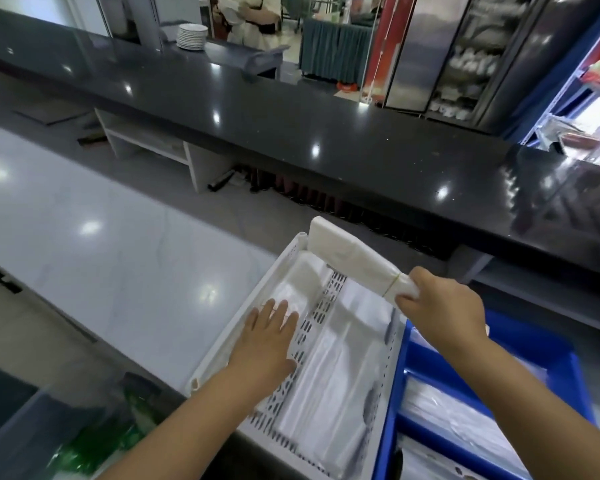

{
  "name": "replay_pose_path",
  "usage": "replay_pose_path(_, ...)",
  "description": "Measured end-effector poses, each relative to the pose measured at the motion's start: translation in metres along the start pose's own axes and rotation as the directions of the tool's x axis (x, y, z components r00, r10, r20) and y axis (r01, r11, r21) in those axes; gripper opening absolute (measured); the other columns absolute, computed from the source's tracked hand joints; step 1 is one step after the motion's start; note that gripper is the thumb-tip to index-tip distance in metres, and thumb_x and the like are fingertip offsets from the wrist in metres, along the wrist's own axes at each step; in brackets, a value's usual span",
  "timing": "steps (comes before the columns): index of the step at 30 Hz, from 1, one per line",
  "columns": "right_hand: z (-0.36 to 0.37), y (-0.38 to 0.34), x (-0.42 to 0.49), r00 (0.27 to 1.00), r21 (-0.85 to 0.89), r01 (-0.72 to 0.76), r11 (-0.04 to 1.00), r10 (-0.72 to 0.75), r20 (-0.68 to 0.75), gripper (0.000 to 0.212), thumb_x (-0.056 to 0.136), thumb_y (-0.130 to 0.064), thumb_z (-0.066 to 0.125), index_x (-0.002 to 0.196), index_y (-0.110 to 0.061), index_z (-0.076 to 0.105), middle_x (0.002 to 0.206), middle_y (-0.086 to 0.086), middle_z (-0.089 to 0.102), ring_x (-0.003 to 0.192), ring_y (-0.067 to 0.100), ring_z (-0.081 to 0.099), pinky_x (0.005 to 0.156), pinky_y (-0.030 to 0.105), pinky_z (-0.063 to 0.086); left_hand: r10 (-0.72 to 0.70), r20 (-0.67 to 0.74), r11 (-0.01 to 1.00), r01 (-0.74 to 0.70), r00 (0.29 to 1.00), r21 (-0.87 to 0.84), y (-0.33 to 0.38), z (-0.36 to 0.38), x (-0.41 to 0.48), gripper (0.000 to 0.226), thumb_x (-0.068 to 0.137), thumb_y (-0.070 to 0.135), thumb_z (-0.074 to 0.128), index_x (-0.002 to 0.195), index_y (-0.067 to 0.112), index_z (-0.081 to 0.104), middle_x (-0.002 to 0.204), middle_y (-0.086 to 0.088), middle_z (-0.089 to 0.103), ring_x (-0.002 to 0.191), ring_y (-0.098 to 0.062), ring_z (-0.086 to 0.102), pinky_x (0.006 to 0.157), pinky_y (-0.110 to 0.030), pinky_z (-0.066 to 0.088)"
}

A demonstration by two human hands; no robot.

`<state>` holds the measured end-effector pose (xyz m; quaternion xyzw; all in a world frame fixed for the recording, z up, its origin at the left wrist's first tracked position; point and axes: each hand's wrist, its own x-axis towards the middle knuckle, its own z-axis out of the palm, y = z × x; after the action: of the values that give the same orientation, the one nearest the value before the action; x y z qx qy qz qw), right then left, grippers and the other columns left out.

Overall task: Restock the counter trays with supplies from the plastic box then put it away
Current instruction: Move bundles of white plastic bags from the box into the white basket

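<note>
Fingers (407, 299): right hand (444, 306) grips one bundle (347, 254) | trays: white (222, 341), blue (568, 375)

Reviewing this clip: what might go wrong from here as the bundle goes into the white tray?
1. The right hand grips only the banded end of the white bundle, so the long free end may sag or slip out.
2. The left hand lies flat in the white tray, possibly blocking the left compartment.
3. The bundle could catch the perforated divider.
</note>
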<state>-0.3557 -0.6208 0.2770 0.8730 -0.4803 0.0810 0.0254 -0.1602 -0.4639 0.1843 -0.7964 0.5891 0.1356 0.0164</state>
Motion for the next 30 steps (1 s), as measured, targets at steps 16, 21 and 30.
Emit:
replay_pose_path(16,-0.023,-0.04,0.01,0.904,-0.13,0.409,0.903,-0.42,-0.075,0.018,0.082,-0.033,0.066,0.084,-0.018,0.056,0.067,-0.002,0.062,0.057,0.019,0.055,0.047,0.029,0.042,0.275,-0.509,0.959,-0.271,0.816,0.083,0.0,-0.106,0.002,0.065,0.067,0.039,0.074,0.122,0.014,0.049,0.115,-0.002,0.06,0.108,-0.024,0.055,0.091,-0.036,0.045)
replay_pose_path(21,-0.026,-0.064,0.013,0.813,-0.1,0.517,0.85,-0.524,-0.252,0.032,0.059,-0.029,0.085,0.067,-0.017,0.056,0.051,-0.004,0.056,0.043,0.019,0.05,0.043,0.023,0.03,0.203,-0.41,0.979,-0.178,0.889,0.099,-0.013,-0.112,0.006,0.014,0.086,0.033,0.047,0.089,0.021,0.054,0.091,0.001,0.064,0.08,-0.024,0.058,0.056,-0.029,0.028)
replay_pose_path(30,0.023,-0.055,0.01,0.967,0.158,0.247,0.956,-0.253,0.018,0.048,0.081,-0.021,0.069,0.125,-0.019,0.052,0.115,0.004,0.064,0.105,0.026,0.057,0.091,0.04,0.044,-0.062,-0.485,0.994,0.098,0.872,0.048,-0.084,-0.123,-0.009,0.016,0.083,0.026,0.047,0.068,0.023,0.042,0.056,0.007,0.04,0.052,-0.019,0.043,0.043,-0.027,0.02)
